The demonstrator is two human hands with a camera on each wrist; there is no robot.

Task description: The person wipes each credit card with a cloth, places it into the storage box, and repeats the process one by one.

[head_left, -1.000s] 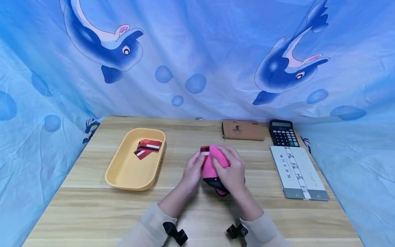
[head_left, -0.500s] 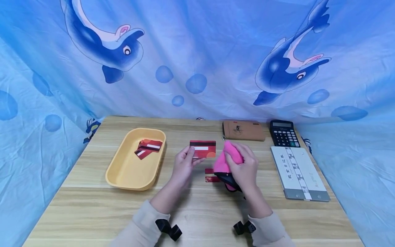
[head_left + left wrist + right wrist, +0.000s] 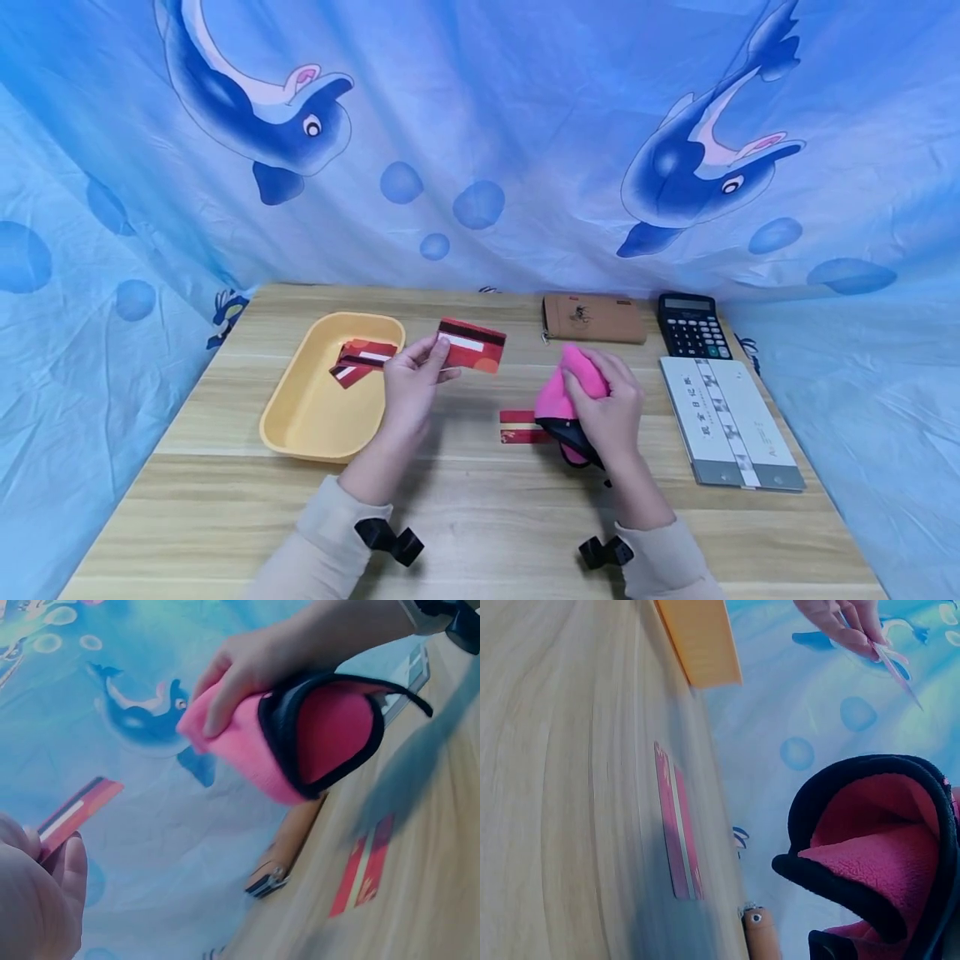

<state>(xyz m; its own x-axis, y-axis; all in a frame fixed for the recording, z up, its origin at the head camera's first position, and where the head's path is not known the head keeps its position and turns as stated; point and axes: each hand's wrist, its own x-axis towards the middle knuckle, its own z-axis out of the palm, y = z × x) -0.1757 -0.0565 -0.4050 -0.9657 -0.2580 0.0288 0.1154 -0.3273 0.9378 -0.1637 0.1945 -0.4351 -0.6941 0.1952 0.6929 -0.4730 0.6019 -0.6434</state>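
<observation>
My left hand (image 3: 408, 387) pinches a red bank card (image 3: 480, 354) by its left edge, thumb on top, above the table just right of the yellow tray (image 3: 300, 421). Its dark stripe and white strip face up. My right hand (image 3: 617, 408) grips a pink fleece pouch with black trim (image 3: 553, 402), held above the table. In the left wrist view, the pouch's round opening (image 3: 334, 735) shows its pink lining. Below the pouch a second red card (image 3: 517, 427) lies on the table, partly hidden by it in the head view. Several red cards (image 3: 362, 367) lie overlapping in the tray.
A brown zip wallet (image 3: 596, 319) lies at the back of the table. To its right sit a black calculator (image 3: 690, 325) and a white-and-grey ledger book (image 3: 731, 421). A blue dolphin-print curtain (image 3: 480, 125) hangs behind the table.
My left hand has drawn the card away from the pouch and moved left toward the tray. The right hand has shifted right with the pouch, uncovering the card on the table.
</observation>
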